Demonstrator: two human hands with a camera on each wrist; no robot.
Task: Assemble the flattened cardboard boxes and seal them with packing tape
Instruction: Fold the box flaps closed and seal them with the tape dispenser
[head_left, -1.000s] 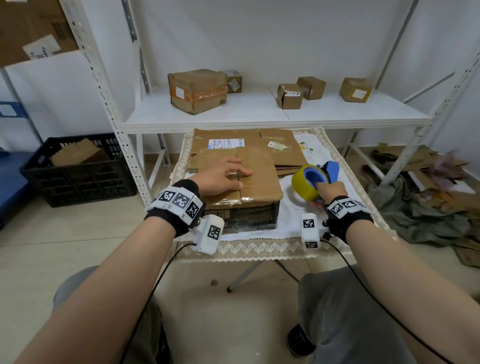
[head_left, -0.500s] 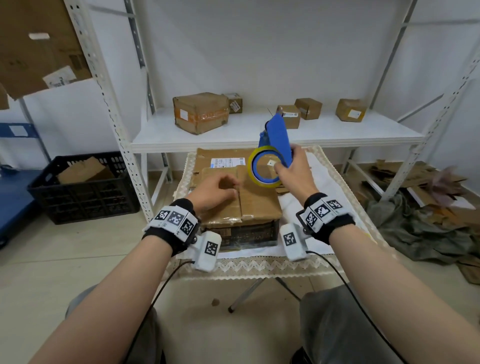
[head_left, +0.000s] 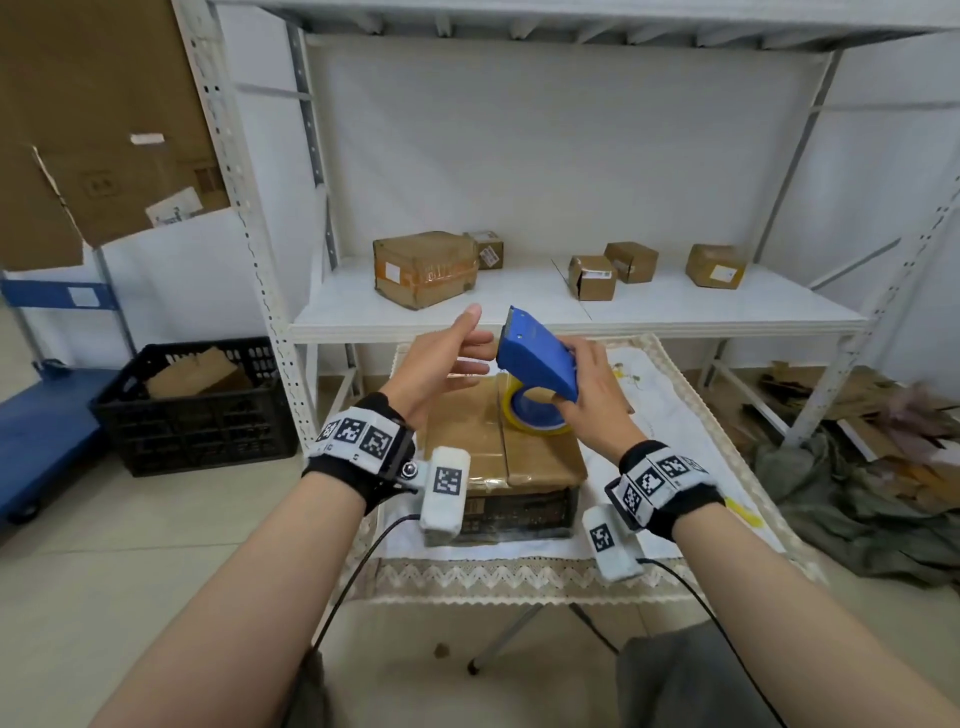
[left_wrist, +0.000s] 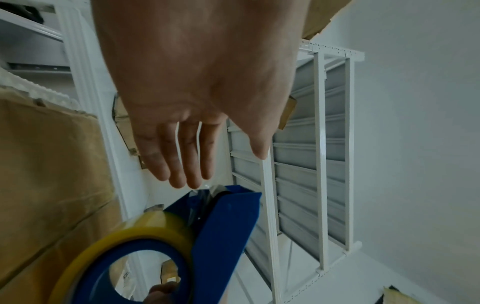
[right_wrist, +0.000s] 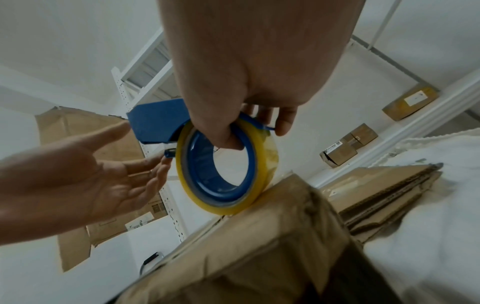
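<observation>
My right hand (head_left: 584, 387) grips a blue tape dispenser (head_left: 537, 356) with a yellowish roll of tape (head_left: 535, 410), thumb through the roll's core (right_wrist: 221, 164), held in the air above the box. The left hand (head_left: 447, 358) is raised beside it, fingers straight and spread, fingertips (left_wrist: 182, 181) just short of the dispenser's cutter end (left_wrist: 221, 191). An assembled cardboard box (head_left: 498, 457) with its top flaps folded down sits on the small cloth-covered table (head_left: 519, 577) below both hands. Flattened boxes (right_wrist: 384, 191) lie stacked behind it.
A white metal shelf (head_left: 571, 317) behind the table carries several small taped boxes (head_left: 423, 267). A black crate (head_left: 197, 405) with cardboard stands on the floor at left. Scrap cardboard and cloth (head_left: 857, 457) lie on the floor at right.
The left hand has lifted off the box top and come up next to the dispenser. The right hand has turned the dispenser, its cutter end now pointing toward the left hand.
</observation>
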